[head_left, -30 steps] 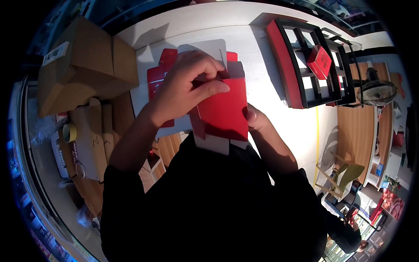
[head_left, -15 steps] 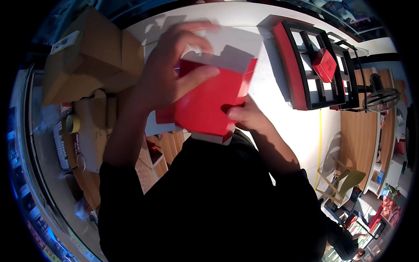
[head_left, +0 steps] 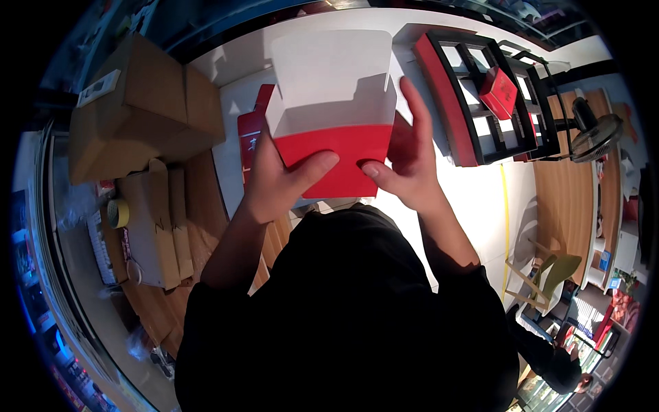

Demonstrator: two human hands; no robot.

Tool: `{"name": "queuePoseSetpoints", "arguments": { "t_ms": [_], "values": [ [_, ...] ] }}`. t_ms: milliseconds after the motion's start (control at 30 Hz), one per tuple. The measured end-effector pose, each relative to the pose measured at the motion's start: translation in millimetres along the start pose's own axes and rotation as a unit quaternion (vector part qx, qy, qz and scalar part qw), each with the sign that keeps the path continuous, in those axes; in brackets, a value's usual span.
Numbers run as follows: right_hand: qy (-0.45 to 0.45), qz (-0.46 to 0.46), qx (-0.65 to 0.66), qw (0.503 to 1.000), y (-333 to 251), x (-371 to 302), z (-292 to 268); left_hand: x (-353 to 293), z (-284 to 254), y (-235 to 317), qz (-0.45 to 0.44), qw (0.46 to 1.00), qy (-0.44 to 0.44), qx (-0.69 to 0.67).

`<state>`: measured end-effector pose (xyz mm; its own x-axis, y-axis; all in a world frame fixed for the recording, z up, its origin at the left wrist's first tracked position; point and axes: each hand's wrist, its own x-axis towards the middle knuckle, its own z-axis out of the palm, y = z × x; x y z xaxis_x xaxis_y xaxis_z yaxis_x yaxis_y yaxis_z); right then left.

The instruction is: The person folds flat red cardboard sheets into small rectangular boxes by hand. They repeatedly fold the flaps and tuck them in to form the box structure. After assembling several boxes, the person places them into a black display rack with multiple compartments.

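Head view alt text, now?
A person's left hand and right hand hold an open red carton with a white inside, its flap up. At right, a small red box rests on a divided tray; at left, a cardboard box.

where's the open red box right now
In the head view, the open red box is at upper centre, held between the left hand and the right hand, to the left of the black-and-red divided tray.

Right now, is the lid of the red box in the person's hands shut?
No, the white-lined lid flap stands raised, and the red box gapes open at the top.
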<state>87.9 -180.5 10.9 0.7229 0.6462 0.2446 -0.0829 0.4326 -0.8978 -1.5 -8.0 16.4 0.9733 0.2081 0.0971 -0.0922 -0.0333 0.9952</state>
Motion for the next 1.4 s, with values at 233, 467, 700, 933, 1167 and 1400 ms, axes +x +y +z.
{"name": "queuePoseSetpoints", "arguments": {
  "t_ms": [233,467,700,933,1167,1400],
  "values": [
    [-0.073,-0.172,-0.192,0.963,-15,4,2,-2,11,-3,0.31,0.933,0.122,0.136],
    [-0.131,-0.139,-0.264,0.945,-24,6,-6,-4,-7,8,0.269,0.952,-0.022,0.148],
    [-0.132,-0.08,-0.273,0.95,-30,5,-2,-7,-17,13,0.219,0.966,-0.037,0.133],
    [-0.007,-0.115,-0.141,0.983,-26,11,4,-3,-16,17,0.224,0.956,-0.05,0.182],
    [-0.072,0.123,-0.191,0.971,-47,26,2,-4,-22,17,0.213,0.956,-0.04,0.197],
    [-0.148,0.034,-0.237,0.959,-49,18,8,-6,-23,17,0.205,0.964,-0.04,0.167]
  ]
}}
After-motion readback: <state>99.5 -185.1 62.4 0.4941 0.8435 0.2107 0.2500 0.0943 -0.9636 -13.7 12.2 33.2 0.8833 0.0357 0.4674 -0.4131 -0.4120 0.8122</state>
